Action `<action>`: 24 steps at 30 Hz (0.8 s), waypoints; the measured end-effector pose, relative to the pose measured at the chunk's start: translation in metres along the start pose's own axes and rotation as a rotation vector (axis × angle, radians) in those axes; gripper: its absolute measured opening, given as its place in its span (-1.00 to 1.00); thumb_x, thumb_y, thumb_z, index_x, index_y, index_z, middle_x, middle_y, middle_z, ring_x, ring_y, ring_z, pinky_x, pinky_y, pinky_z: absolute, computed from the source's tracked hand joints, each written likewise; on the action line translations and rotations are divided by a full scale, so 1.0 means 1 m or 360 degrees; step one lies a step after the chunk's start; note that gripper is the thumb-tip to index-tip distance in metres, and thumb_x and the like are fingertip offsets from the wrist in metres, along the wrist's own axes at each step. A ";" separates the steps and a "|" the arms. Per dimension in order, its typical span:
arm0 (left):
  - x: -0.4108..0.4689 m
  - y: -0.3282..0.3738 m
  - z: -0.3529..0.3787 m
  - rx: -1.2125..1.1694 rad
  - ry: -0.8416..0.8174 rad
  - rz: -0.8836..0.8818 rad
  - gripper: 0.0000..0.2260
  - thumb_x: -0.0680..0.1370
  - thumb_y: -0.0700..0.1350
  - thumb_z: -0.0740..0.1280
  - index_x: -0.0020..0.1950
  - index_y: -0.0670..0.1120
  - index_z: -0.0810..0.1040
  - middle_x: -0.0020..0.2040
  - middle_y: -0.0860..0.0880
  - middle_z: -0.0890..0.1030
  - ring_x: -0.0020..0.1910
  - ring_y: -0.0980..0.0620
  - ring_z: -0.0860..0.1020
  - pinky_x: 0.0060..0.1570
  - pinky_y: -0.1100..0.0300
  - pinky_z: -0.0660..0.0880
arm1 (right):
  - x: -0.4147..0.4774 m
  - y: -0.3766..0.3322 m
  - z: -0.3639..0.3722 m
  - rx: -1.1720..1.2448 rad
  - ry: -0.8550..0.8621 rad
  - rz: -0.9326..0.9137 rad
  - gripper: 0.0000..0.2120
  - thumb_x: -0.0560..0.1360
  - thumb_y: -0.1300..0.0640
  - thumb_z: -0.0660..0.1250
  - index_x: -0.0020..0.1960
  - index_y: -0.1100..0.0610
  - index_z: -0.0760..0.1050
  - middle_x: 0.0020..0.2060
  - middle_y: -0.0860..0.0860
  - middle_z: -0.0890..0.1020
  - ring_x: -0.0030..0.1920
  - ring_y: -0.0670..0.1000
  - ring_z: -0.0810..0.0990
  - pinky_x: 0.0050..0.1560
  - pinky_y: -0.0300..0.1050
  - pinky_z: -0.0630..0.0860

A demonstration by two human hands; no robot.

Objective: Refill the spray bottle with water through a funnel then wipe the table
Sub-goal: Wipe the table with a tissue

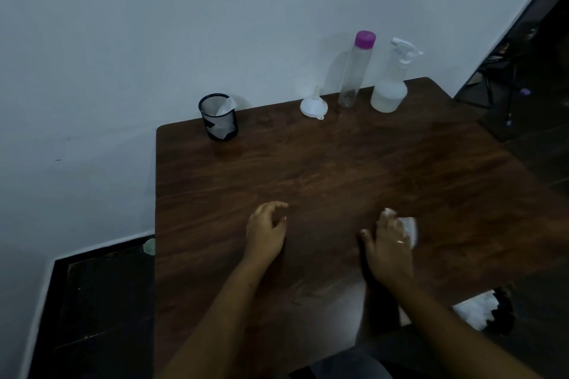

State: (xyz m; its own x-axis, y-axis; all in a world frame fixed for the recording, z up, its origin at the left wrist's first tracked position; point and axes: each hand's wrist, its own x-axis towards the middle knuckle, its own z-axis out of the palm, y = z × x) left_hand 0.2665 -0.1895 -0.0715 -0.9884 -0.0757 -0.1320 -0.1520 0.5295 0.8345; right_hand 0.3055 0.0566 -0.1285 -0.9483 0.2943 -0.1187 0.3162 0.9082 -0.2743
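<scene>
- Spray bottle (390,92) is standing upright at the far right of the worktop (338,163), against the wall, with its trigger head fitted. Its lower part is showing a cloudy fill, which is looking like water.
- Funnel (313,104) is resting mouth-down at the far edge, apart from the spray bottle. Between them a tall clear bottle (354,71) with a purple cap is standing capped and looking nearly empty.
- Judgement: the refill is appearing complete, since the funnel is out, both bottles are closed and the supply bottle is looking drained.
- Right grip (389,243) is lying flat on a white tissue (409,228) near the front of the worktop, fingers spread over it and pressing it down rather than clenching it.
- Left grip (266,229) is sitting just above or on the worktop to the left, fingers loosely curled and holding nothing. Contact cannot be confirmed.
- Judgement: wiping is under way near the front. The middle and far areas are showing no clear sign either way in this dim light, so they are probably remaining to be done.
- Mesh cup (219,117) at the far left is holding crumpled white paper.
- White wad (477,311) is lying at the near right edge. Its nature is unclear.
</scene>
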 end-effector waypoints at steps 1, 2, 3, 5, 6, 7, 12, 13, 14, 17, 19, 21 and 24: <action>0.001 0.002 0.005 -0.0005 -0.0014 0.0004 -0.79 0.50 -0.25 0.34 0.08 0.00 0.58 0.16 0.00 0.53 0.21 -0.02 0.47 0.26 0.03 0.39 | -0.008 -0.015 0.005 0.0080 0.0015 -0.0145 -0.33 0.62 -0.12 0.06 0.56 0.21 -0.07 0.54 0.15 0.07 0.54 0.11 0.03 0.52 0.01 -0.08; 0.001 0.004 0.008 -0.0007 -0.0026 0.0011 -0.79 0.50 -0.25 0.34 0.08 0.00 0.58 0.17 0.00 0.53 0.22 -0.01 0.47 0.27 0.04 0.38 | -0.016 -0.029 0.010 0.0139 -0.0026 -0.0300 -0.35 0.61 -0.09 0.10 0.56 0.19 -0.03 0.54 0.11 0.10 0.54 0.09 0.06 0.51 -0.04 -0.08; 0.002 0.007 0.013 -0.0010 -0.0045 0.0016 -0.78 0.50 -0.25 0.34 0.08 0.00 0.58 0.17 0.01 0.52 0.23 0.00 0.46 0.28 0.04 0.38 | -0.024 -0.043 0.014 0.0216 -0.0141 -0.0444 -0.38 0.61 -0.05 0.14 0.56 0.17 0.02 0.53 0.08 0.15 0.53 0.08 0.10 0.50 -0.07 -0.05; 0.002 0.013 0.019 -0.0038 -0.0089 0.0008 -0.77 0.52 -0.24 0.32 0.10 0.02 0.57 0.17 0.05 0.50 0.24 0.03 0.44 0.29 0.05 0.38 | -0.039 -0.067 0.014 0.0276 -0.0560 -0.0800 -0.49 0.61 0.07 0.17 0.52 0.14 0.17 0.48 0.12 0.28 0.49 0.14 0.23 0.48 -0.02 0.10; 0.003 0.015 0.021 -0.0064 -0.0101 -0.0004 -0.77 0.53 -0.24 0.31 0.10 0.02 0.57 0.17 0.08 0.49 0.25 0.05 0.44 0.29 0.06 0.38 | -0.047 -0.077 0.008 0.0391 -0.0772 -0.0953 -0.55 0.62 0.11 0.17 0.49 0.15 0.27 0.43 0.16 0.38 0.44 0.18 0.32 0.46 0.04 0.20; 0.004 0.018 0.022 -0.0090 -0.0104 -0.0013 -0.78 0.53 -0.24 0.30 0.10 0.02 0.57 0.17 0.09 0.48 0.24 0.06 0.44 0.27 0.07 0.40 | -0.051 -0.085 0.005 0.0483 -0.0737 -0.1041 -0.61 0.61 0.14 0.17 0.42 0.15 0.37 0.35 0.17 0.47 0.38 0.14 0.41 0.42 0.05 0.29; 0.006 0.037 0.025 -0.0487 -0.0281 -0.0146 -0.85 0.60 -0.16 0.24 0.11 0.01 0.54 0.15 -0.04 0.58 0.10 0.04 0.55 0.10 0.08 0.53 | -0.036 -0.086 -0.025 0.1475 -0.0537 -0.0245 -0.55 0.51 0.35 0.24 0.23 -0.11 0.44 0.15 -0.16 0.56 0.07 -0.47 0.48 0.09 -0.45 0.47; 0.004 0.043 0.027 -0.0618 -0.0365 -0.0209 -0.85 0.60 -0.12 0.24 0.11 0.05 0.55 0.15 -0.02 0.59 0.09 0.05 0.57 0.08 0.09 0.54 | -0.029 -0.082 -0.033 0.1676 -0.0495 -0.0125 -0.56 0.50 0.34 0.28 0.21 -0.14 0.44 0.13 -0.19 0.57 0.06 -0.39 0.54 0.03 -0.40 0.52; 0.003 0.048 0.029 -0.0742 -0.0462 -0.0265 -0.85 0.59 -0.07 0.25 0.12 0.11 0.55 0.14 0.02 0.60 0.08 0.06 0.59 0.06 0.09 0.55 | -0.021 -0.078 -0.041 0.1898 -0.0508 0.0034 -0.58 0.49 0.34 0.31 0.19 -0.11 0.46 0.11 -0.14 0.61 0.04 -0.25 0.61 -0.01 -0.30 0.56; -0.002 0.064 0.036 -0.0859 -0.0738 -0.0279 -0.78 0.50 0.06 0.36 0.12 0.28 0.50 0.10 0.13 0.63 0.05 0.12 0.62 0.00 0.10 0.57 | 0.003 -0.071 -0.063 0.2283 -0.0512 0.0236 -0.74 0.51 0.36 0.29 0.09 0.06 0.53 -0.02 0.08 0.67 -0.08 0.00 0.67 -0.08 -0.08 0.61; -0.002 0.073 0.044 -0.0871 -0.0792 -0.0261 -0.64 0.41 0.02 0.46 0.13 0.32 0.48 0.09 0.10 0.63 0.06 0.08 0.63 0.02 0.01 0.60 | 0.013 -0.068 -0.075 0.2356 -0.0443 0.0310 -0.78 0.52 0.29 0.31 0.11 0.06 0.53 -0.05 0.07 0.69 -0.04 0.04 0.67 0.00 -0.01 0.60; 0.000 0.082 0.052 -0.0853 -0.0712 -0.0232 -0.56 0.40 -0.11 0.49 0.09 0.35 0.45 0.10 0.03 0.61 0.05 0.03 0.63 0.00 -0.04 0.61 | 0.024 -0.062 -0.083 0.2488 -0.0362 0.0347 -0.82 0.54 0.22 0.30 0.11 0.05 0.53 -0.04 0.05 0.69 -0.01 0.03 0.66 0.07 0.00 0.58; 0.004 0.093 0.063 -0.0860 -0.0621 -0.0164 -0.48 0.41 -0.22 0.48 0.07 0.37 0.41 0.07 -0.01 0.62 0.02 0.00 0.64 -0.06 -0.06 0.63 | 0.037 -0.061 -0.095 0.2469 -0.0362 0.0472 -0.83 0.60 0.19 0.21 0.15 0.14 0.51 0.14 0.21 0.60 0.12 0.19 0.60 0.07 0.01 0.53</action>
State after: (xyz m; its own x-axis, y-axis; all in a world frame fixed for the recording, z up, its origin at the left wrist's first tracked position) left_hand 0.2488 -0.0874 -0.0286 -0.9091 0.2616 -0.3241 -0.3278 0.0310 0.9443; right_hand 0.2487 0.0399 -0.0253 -0.8723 0.2200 -0.4367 0.3351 -0.3815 -0.8615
